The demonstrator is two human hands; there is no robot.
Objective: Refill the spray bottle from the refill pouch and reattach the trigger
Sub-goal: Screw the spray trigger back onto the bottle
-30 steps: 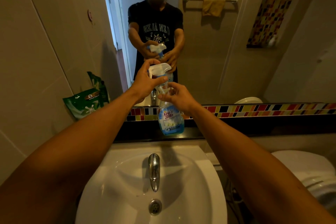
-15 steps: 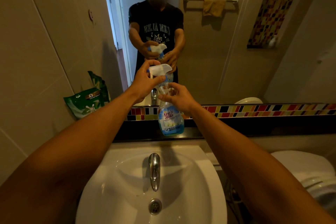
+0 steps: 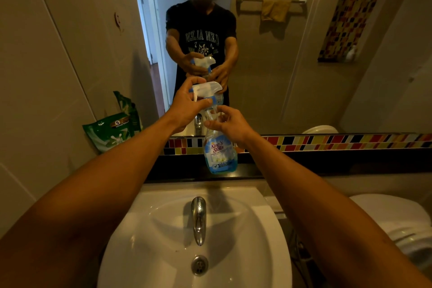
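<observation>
Both bare arms are extending forward, forearms converging. The left hand point(image 3: 187, 110) is sitting higher, fingers curling closed around the trigger head point(image 3: 207, 91). The right hand point(image 3: 230, 125) is sitting just below, thumb and fingers closing on the bottle neck point(image 3: 214, 112).

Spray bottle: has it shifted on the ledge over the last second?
No. The spray bottle stands at the same spot on the black ledge, just right of the faucet line.
</observation>
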